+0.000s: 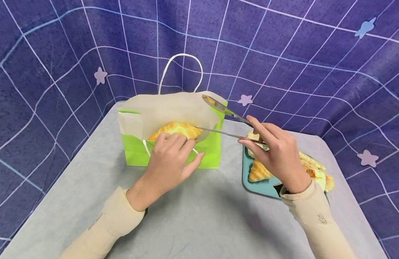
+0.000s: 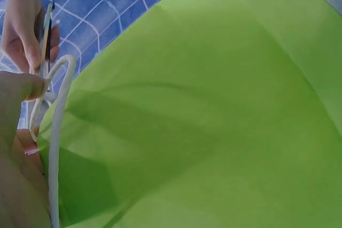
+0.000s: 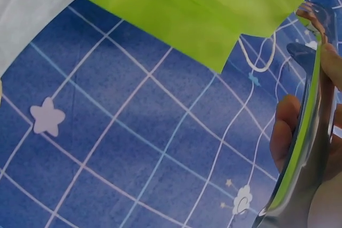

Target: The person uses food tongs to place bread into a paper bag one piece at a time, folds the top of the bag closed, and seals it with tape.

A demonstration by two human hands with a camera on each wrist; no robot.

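A green paper bag [image 1: 206, 160] with a white inside and white cord handles stands open on the table. My left hand [image 1: 170, 158] grips its front rim, fingers bent over the edge; the fingertips are hidden inside. In the bag's mouth shows a golden croissant-like bread [image 1: 178, 129]. My right hand [image 1: 277, 153] holds metal tongs [image 1: 219, 107] with their arms spread. One arm of the tongs reaches the bread's right end, the other sits higher, over the bag's right side. The left wrist view shows a white cord handle [image 2: 55, 148] by the left thumb.
On the right, a teal tray [image 1: 257, 187] holds several breads, among them a croissant [image 1: 259, 171], partly behind the right hand and forearm. A grey cloth covers the table [image 1: 199, 223]. Behind hangs a blue curtain [image 1: 251, 43] with a grid pattern and stars.
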